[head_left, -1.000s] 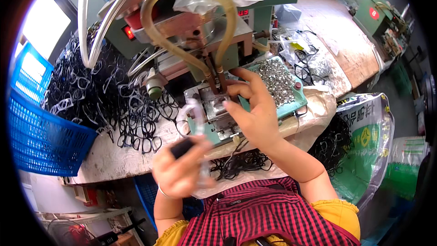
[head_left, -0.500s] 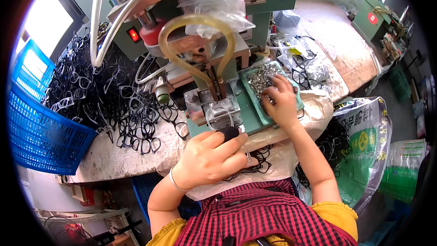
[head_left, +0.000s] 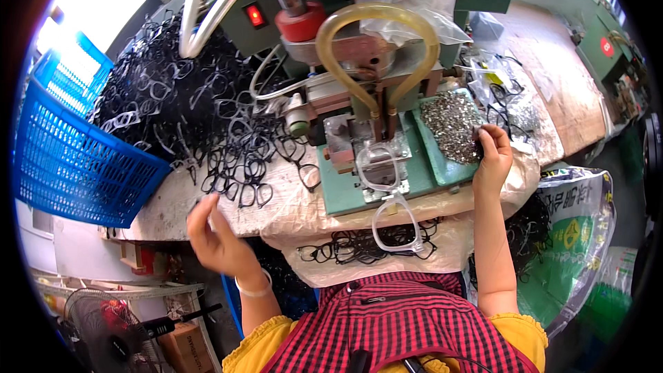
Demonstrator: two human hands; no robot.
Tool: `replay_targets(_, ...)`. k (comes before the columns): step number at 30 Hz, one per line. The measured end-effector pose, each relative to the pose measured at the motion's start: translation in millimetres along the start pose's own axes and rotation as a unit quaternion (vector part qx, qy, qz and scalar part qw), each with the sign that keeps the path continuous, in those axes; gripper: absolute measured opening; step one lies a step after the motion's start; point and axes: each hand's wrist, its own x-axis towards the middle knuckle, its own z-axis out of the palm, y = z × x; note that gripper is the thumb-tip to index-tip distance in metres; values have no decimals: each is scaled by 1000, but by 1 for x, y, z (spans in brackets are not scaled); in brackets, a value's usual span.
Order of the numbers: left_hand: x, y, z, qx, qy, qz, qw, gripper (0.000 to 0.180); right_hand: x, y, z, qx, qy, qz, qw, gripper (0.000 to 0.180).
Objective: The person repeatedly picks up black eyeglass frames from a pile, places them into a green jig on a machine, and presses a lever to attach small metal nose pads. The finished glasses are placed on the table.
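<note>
A clear eyeglass frame (head_left: 415,244) rests in the metal jig (head_left: 403,186) of a green press; one rim lies under the twin metal tips, the other hangs past the base's front edge. Off to the left, apart from the frame, my left hand (head_left: 222,240) is slightly blurred, fingers apart, with nothing seen in it. My right hand (head_left: 494,150) is pinched at the right side of a green tray (head_left: 442,174) heaped with small shiny metal parts (head_left: 449,128). Whatever sits between those fingertips is too small to name.
Dark eyeglass frames (head_left: 238,173) pile up at left beside a blue basket (head_left: 83,159). More dark frames (head_left: 345,245) lie on the covering before the press. A yellowish hose (head_left: 376,12) loops above the jig. A printed sack (head_left: 570,235) stands at right.
My left hand has let go of the clear frame and swung left. My right hand has moved from over the metal parts to the tray's right side, its fingers now pinched. The view has shifted.
</note>
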Motion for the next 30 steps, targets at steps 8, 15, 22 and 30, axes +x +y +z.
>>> replay_targets(8, -11, -71, 108, 283, -268, 46, 920, 11, 3, 2, 65, -74, -121, -27, 989, 16)
replay_targets(15, -45, -120, 95, 121, -293, -169, 933, 16, -29, -26, -12, -368, -50, -150, 916, 13)
replay_targets(22, -19, -87, 89, -189, -157, -233, 941, 6, -44, -73, 61, -304, -230, -225, 897, 16)
replay_targets(30, -58, -86, 93, -275, -119, -285, 910, 16, -68, -49, 120, -96, -207, -70, 971, 47)
